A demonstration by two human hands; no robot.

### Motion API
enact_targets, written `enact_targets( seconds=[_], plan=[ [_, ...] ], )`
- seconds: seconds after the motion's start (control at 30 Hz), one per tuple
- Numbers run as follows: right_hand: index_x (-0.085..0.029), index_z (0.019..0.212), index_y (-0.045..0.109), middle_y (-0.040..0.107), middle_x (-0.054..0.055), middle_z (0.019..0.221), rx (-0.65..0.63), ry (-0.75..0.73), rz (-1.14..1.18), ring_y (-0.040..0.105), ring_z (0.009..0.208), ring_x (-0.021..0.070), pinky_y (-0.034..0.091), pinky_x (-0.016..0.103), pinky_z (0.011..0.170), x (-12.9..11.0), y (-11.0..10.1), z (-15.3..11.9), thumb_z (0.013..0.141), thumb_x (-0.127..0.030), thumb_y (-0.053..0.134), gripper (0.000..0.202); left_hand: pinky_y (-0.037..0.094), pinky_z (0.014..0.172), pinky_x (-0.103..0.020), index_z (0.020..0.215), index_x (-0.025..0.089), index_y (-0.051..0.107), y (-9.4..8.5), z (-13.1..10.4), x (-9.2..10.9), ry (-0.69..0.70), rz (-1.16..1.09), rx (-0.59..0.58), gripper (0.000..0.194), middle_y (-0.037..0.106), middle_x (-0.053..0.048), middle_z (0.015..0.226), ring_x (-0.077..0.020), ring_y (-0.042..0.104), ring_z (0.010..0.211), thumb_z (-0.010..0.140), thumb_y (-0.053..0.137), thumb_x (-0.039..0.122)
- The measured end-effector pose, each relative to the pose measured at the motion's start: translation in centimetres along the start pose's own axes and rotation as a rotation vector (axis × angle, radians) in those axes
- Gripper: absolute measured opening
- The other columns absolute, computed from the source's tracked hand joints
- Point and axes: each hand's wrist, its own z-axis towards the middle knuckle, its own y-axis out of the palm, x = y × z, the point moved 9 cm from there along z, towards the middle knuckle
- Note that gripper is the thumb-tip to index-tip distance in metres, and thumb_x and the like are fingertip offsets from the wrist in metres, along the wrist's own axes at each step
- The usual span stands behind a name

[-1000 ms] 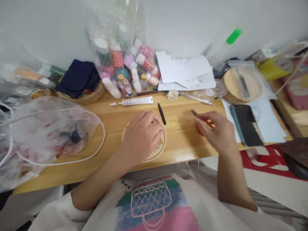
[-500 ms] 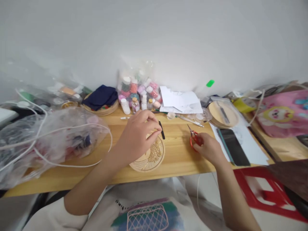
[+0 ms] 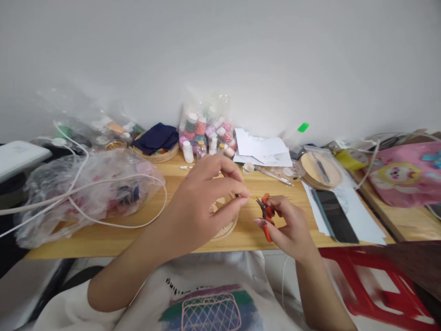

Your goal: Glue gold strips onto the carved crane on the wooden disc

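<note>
Above the table, my left hand [image 3: 213,202] pinches thumb and forefinger together. A very thin golden strand [image 3: 252,198] seems to stick out from those fingertips toward the right. My right hand [image 3: 289,225] grips small orange-handled scissors [image 3: 265,210], their handles spread and the blade tips pointing left, a short gap from the left fingertips. Beneath my left hand lies a round wooden disc [image 3: 225,230] with a golden raised pattern, mostly covered by that hand. The dark end of a thin black stick [image 3: 237,196] shows just behind the left fingertips.
Along the wall stand a bag of colourful jars [image 3: 206,124], small bottles [image 3: 188,151] and white papers [image 3: 262,147]. A plastic bag [image 3: 99,184] and white cable [image 3: 138,225] lie left. On the right are a phone [image 3: 336,216] and wooden rounds [image 3: 319,170].
My right hand has brought the scissors left toward the left fingertips, and their handles have spread. My left hand has moved right and nearer, covering more of the disc. The view has shifted slightly.
</note>
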Motion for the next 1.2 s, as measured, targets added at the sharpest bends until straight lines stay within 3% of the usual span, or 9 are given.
enact_targets(
  seconds=[0.73, 1.07, 1.2],
  plan=[
    [-0.022, 0.093, 0.053, 0.062, -0.003, 0.062, 0.013, -0.162, -0.182, 0.057, 0.051, 0.0127, 0.044, 0.024, 0.050, -2.2, -0.9, 0.4, 0.089, -0.035, 0.062, 0.017, 0.052, 0.082, -0.030, 0.083, 0.026, 0.067, -0.1, -0.4, 0.2, -0.025, -0.074, -0.031, 0.011, 0.063, 0.000, 0.097, -0.0159, 0.062, 0.089, 0.088, 0.062, 0.018],
    [-0.021, 0.096, 0.056, 0.060, -0.003, 0.060, -0.027, -0.130, -0.149, 0.053, 0.049, 0.0115, 0.041, 0.022, 0.049, -1.4, -0.3, -0.1, 0.090, -0.031, 0.060, 0.013, 0.049, 0.086, -0.024, 0.082, 0.017, 0.071, 1.0, -0.2, -1.4, -0.074, -0.236, -0.046, 0.009, 0.062, -0.002, 0.092, -0.0102, 0.061, 0.087, 0.084, 0.066, 0.010],
    [-0.021, 0.095, 0.057, 0.060, -0.003, 0.060, -0.053, -0.083, -0.115, 0.051, 0.049, 0.0111, 0.039, 0.022, 0.049, -0.6, 0.3, -0.2, 0.089, -0.029, 0.062, 0.012, 0.050, 0.085, -0.026, 0.079, 0.019, 0.073, 2.2, -0.4, -3.3, -0.203, -0.304, -0.107, 0.008, 0.064, -0.001, 0.093, -0.0111, 0.063, 0.084, 0.083, 0.068, 0.015]
  ],
)
